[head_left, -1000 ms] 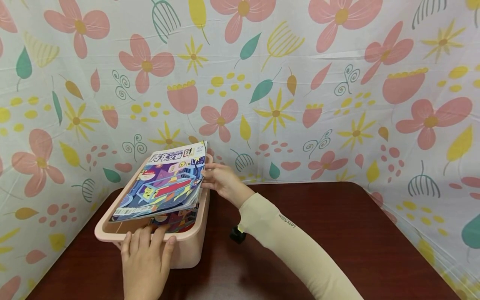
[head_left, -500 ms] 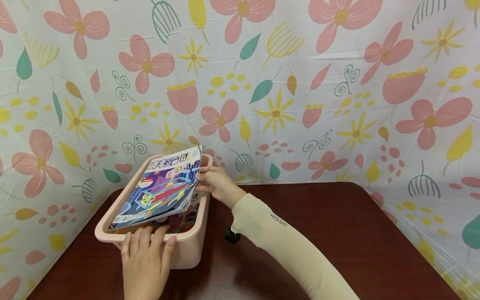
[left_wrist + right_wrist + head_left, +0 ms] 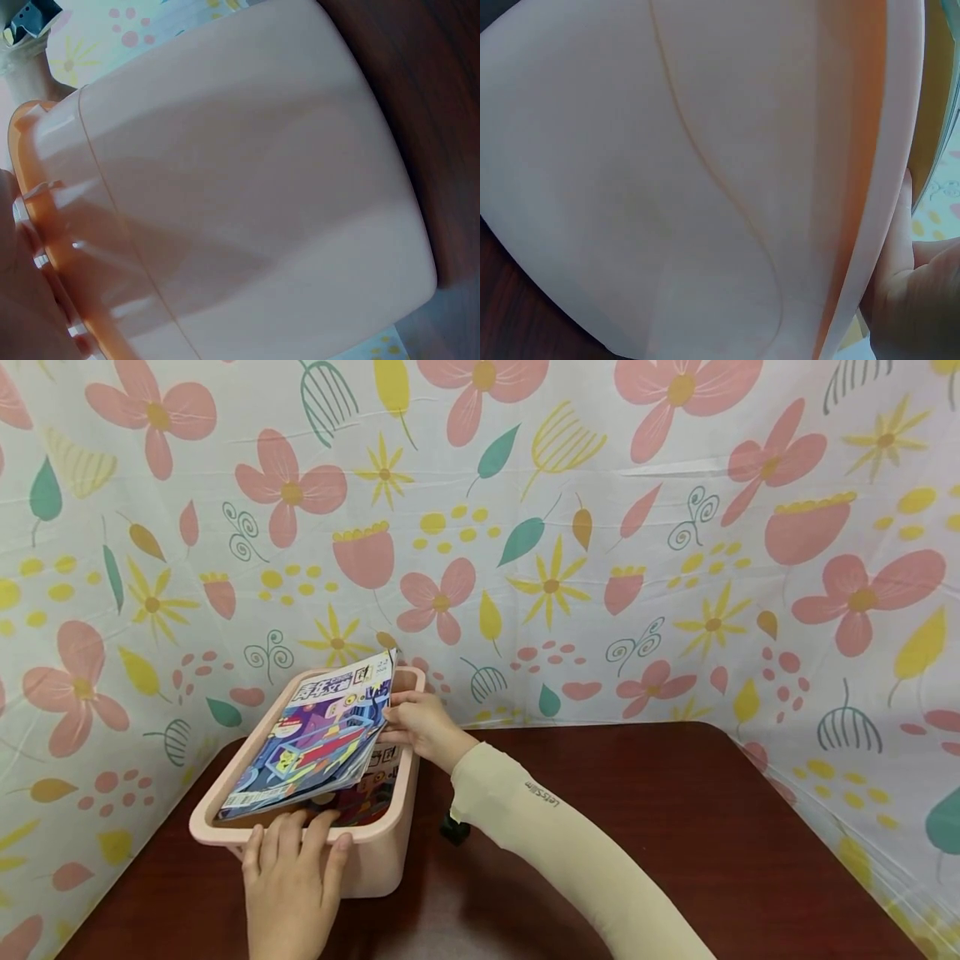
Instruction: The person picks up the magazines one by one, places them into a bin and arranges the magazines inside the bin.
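A pale pink plastic bin [image 3: 408,793] stands on the table at left in the head view. My left hand [image 3: 292,877] holds its near rim, fingers over the edge and thumb on the outer side. My right hand [image 3: 426,725] pinches the right edge of a magazine [image 3: 318,735] with a colourful purple and blue cover. That magazine lies tilted within the bin's opening, right side raised. Beneath it, another dark, colourful magazine [image 3: 367,797] shows partly inside the bin. In the right wrist view, the bin's wall [image 3: 667,187] hides most of the magazine, and my right hand [image 3: 922,300] is at the rim.
The dark reddish-brown table [image 3: 615,810] extends right of the bin. A flower-patterned cloth [image 3: 480,527] hangs behind the table and along its sides. A small black device [image 3: 454,829] sits under my right wrist.
My right hand has moved left and slightly down with the magazine, bringing it lower into the bin. More of the magazine underneath shows at right. My left hand has stayed on the rim.
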A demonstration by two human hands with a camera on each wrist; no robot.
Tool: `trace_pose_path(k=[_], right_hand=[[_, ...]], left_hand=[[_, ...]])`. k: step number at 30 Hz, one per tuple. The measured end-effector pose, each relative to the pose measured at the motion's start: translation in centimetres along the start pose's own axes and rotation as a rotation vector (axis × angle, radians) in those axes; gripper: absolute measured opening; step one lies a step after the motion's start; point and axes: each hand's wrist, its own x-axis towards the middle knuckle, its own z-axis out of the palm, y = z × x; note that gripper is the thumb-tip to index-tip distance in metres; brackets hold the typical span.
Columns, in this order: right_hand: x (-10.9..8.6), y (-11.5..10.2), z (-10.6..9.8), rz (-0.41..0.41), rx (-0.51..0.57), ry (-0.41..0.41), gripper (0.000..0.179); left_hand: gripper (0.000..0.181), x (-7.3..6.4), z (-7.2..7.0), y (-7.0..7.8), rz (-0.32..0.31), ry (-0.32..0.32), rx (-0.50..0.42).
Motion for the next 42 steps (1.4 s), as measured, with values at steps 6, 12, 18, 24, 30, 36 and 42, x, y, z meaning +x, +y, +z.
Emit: trace_pose_path(k=[6,12,18,24,30,36,42], right_hand=[[-0.2,-0.2,0.1,-0.011,-0.044,-0.01,0.038],[-0.1,0.0,0.1,-0.015,-0.047,0.001,0.036],[-0.1,-0.1,0.1,-0.003,-0.156,-0.022,0.043],[-0.5,-0.5,0.0,-0.129,-0.564,-0.081,0.051],[-0.9,-0.7,-0.3,-0.248,-0.606,-0.06,0.046],[-1.2,-0.8,-1.0,-0.284,-0.554,-0.073,0.047],[-1.9,-0.5,-1.8,-0.319,-0.561,-0.091,0.043]], left_hand=[[0.037,0.1,-0.1,0.0,-0.002,0.004,-0.002],[0.038,0.1,-0.2,0.1,-0.011,-0.01,0.002],[0.043,0.0,0.0,-0.1,0.014,0.032,-0.017],[0.048,0.0,0.2,-0.1,0.041,0.069,-0.041],[0.053,0.0,0.2,-0.2,0.049,0.078,-0.035],[0.052,0.0,0.1,-0.2,0.048,0.08,-0.039],[0.049,-0.1,0.3,-0.2,0.041,0.066,-0.037]])
